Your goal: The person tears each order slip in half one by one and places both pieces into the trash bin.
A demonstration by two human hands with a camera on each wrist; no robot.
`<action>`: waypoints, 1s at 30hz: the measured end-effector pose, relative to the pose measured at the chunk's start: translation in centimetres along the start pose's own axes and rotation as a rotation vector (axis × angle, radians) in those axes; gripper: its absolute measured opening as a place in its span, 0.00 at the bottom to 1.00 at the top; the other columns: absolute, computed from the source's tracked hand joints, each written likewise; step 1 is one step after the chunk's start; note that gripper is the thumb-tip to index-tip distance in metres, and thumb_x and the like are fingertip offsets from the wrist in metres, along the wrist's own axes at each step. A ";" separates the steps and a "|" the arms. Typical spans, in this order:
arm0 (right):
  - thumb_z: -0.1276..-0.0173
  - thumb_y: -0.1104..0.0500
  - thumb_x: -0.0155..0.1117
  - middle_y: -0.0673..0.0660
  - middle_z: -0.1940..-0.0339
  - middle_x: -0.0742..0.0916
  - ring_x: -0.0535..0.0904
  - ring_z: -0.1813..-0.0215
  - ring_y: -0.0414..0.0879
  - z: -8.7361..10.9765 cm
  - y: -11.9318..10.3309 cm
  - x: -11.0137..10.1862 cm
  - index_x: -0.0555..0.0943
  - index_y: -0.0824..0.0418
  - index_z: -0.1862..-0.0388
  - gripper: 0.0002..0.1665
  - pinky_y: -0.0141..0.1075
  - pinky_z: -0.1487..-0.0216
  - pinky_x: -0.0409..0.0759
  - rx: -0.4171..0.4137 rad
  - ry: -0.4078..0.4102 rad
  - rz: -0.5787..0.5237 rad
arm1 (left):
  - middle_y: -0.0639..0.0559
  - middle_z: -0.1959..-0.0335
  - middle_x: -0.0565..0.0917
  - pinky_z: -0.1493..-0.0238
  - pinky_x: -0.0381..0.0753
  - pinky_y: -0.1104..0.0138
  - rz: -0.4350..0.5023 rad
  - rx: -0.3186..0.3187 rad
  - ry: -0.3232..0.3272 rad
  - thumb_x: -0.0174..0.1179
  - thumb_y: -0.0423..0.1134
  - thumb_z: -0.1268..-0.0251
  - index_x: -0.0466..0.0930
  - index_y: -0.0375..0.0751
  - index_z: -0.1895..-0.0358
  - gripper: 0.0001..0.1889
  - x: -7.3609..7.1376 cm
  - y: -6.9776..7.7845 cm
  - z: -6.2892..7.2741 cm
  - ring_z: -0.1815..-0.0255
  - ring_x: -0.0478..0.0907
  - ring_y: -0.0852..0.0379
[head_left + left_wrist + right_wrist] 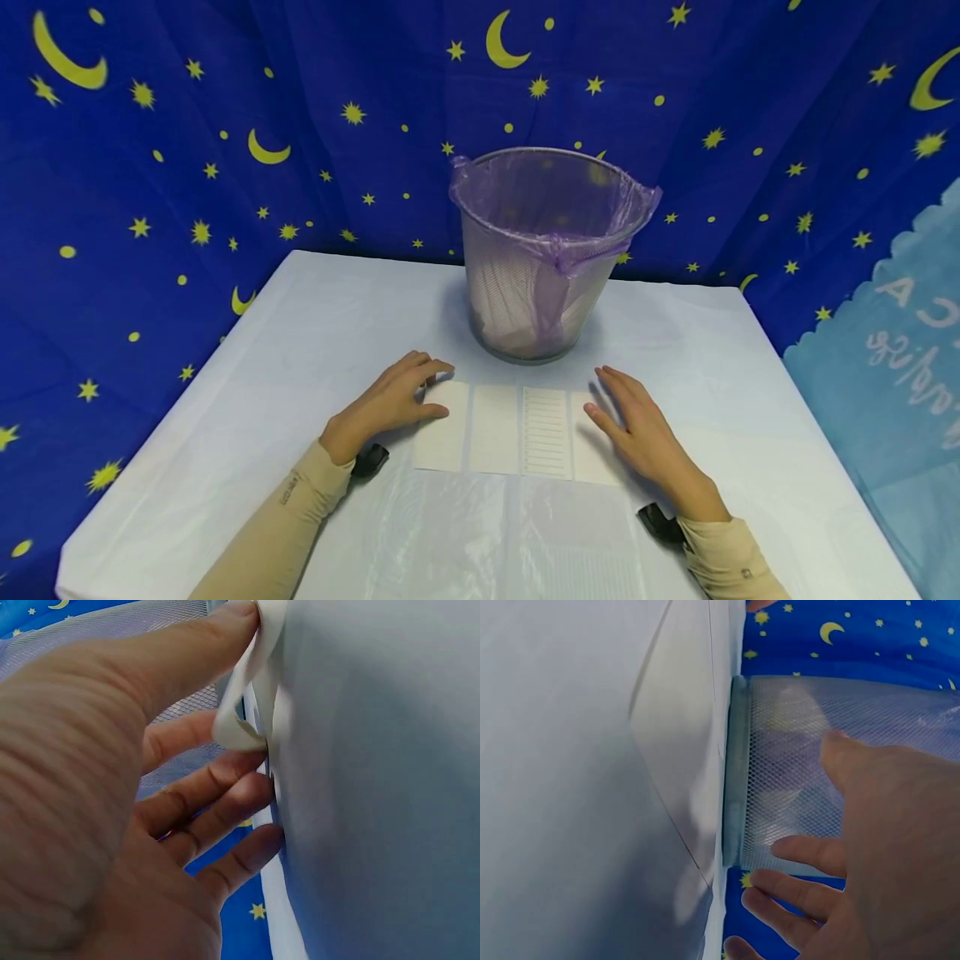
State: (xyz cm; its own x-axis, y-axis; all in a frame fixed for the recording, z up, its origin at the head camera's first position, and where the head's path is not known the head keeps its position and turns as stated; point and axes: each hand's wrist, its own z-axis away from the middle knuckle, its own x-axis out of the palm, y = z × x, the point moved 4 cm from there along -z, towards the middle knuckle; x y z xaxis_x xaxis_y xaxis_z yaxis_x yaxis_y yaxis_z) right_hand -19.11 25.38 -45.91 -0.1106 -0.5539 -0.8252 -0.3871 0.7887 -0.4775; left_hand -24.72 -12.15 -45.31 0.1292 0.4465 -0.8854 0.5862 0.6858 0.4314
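Several cream paper slips lie side by side in a row on the white table. The leftmost slip (447, 437) is beside my left hand (390, 400), whose thumb and fingers are spread at its left part. In the left wrist view, a curled paper edge (238, 733) rises between the thumb and the fingers, touching the thumb. Next to it lies a plain slip (495, 429), then a lined slip (546, 433). Over the rightmost slip (592, 454) is my right hand (645, 425), fingers extended and holding nothing; it partly hides that slip.
A mesh wastebasket (498, 287) with a purple bag (558, 250) over its rim stands behind the slips. Clear plastic sheeting (472, 533) lies in front of them on the table (300, 308). A blue star-patterned curtain (390, 100) hangs behind.
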 end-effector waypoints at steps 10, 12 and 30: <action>0.20 0.48 0.63 0.69 0.22 0.72 0.65 0.20 0.68 -0.1 0.3 -0.1 0.67 0.66 0.20 0.38 0.65 0.24 0.62 0.011 0.001 -0.002 | 0.51 0.56 0.87 0.55 0.80 0.60 0.152 -0.030 -0.010 0.75 0.40 0.34 0.82 0.41 0.38 0.23 0.1 -0.4 -0.4 0.63 0.76 0.59; 0.20 0.48 0.62 0.69 0.22 0.72 0.65 0.20 0.67 0.0 0.3 -0.1 0.67 0.66 0.20 0.38 0.64 0.23 0.62 0.015 -0.002 -0.003 | 0.55 0.67 0.83 0.63 0.77 0.63 0.175 -0.041 0.016 0.72 0.38 0.31 0.84 0.42 0.44 0.15 0.1 -0.6 -0.3 0.70 0.73 0.61; 0.20 0.48 0.63 0.68 0.23 0.74 0.66 0.21 0.67 0.0 0.3 -0.1 0.66 0.64 0.19 0.38 0.64 0.24 0.63 0.022 0.003 -0.015 | 0.27 0.64 0.85 0.68 0.89 0.60 0.846 -0.319 0.513 0.63 0.27 0.25 0.81 0.24 0.51 0.07 -1.4 -3.2 0.5 0.73 0.89 0.47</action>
State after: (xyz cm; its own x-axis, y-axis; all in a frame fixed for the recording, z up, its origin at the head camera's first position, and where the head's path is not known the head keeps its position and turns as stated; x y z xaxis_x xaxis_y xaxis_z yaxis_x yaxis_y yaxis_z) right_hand -19.18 25.66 -45.95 -0.1074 -0.5667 -0.8169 -0.3683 0.7859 -0.4968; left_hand -26.39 -15.25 -45.49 0.0003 0.9922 -0.1246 0.2144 0.1216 0.9691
